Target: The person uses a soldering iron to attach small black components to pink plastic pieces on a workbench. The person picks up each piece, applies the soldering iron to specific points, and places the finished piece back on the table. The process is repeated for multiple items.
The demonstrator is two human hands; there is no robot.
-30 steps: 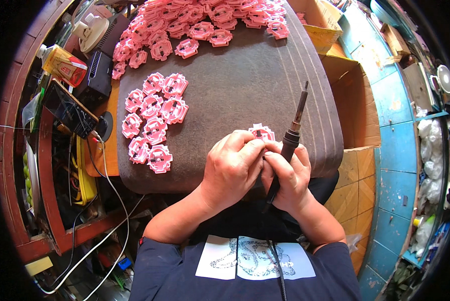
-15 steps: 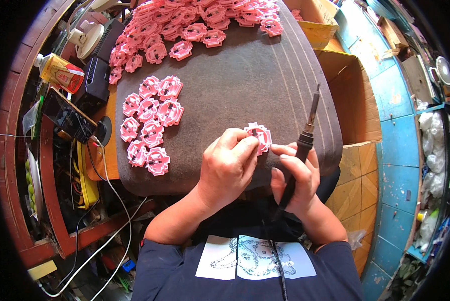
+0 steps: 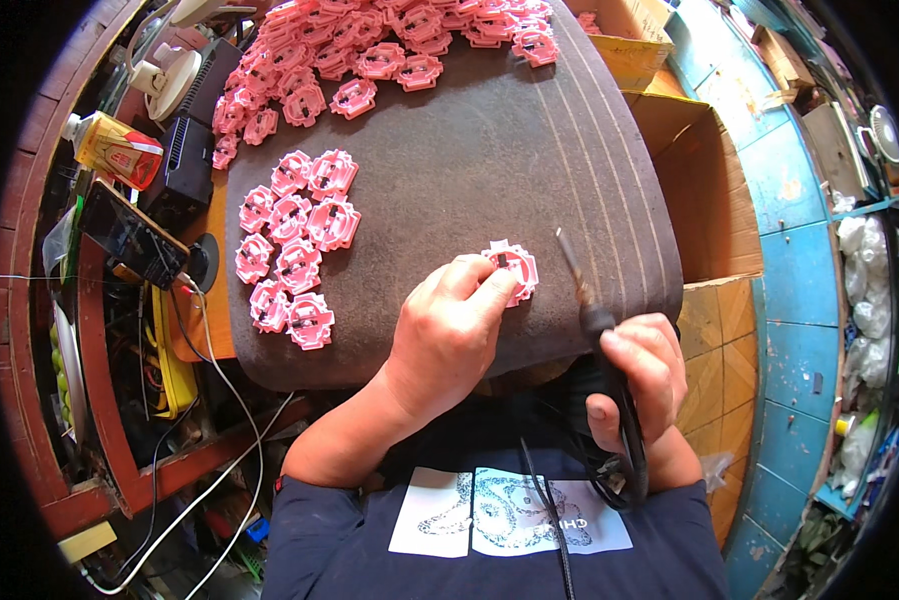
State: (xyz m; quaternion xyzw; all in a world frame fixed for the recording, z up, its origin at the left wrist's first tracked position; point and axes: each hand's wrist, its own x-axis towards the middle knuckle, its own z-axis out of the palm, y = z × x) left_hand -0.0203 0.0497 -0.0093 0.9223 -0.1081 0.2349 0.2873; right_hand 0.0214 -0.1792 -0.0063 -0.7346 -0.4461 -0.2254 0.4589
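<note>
My left hand [image 3: 443, 325] pinches a pink plastic housing [image 3: 519, 264] between thumb and fingers, near the front of the dark work surface. A small black piece shows inside the housing. Closed around the black handle of a soldering iron [image 3: 596, 320] is my right hand [image 3: 647, 372], off to the right. The iron's metal tip points up and leftward, apart from the housing. A group of similar pink housings [image 3: 311, 320] lies to the left, each with dark bits inside. Many more form a heap [image 3: 304, 102] along the far edge.
Cardboard boxes [image 3: 704, 190] stand beyond the right edge of the dark board [image 3: 449, 160]. At the left are a phone [image 3: 134, 228], a bottle [image 3: 119, 150] and a black box-shaped device [image 3: 181, 160]. White cables [image 3: 231, 390] hang there. The iron's cord loops near my lap.
My right hand has drawn back to the right and down, away from the housing. The soldering iron has swung from leaning right to leaning left. My left hand keeps its pinch.
</note>
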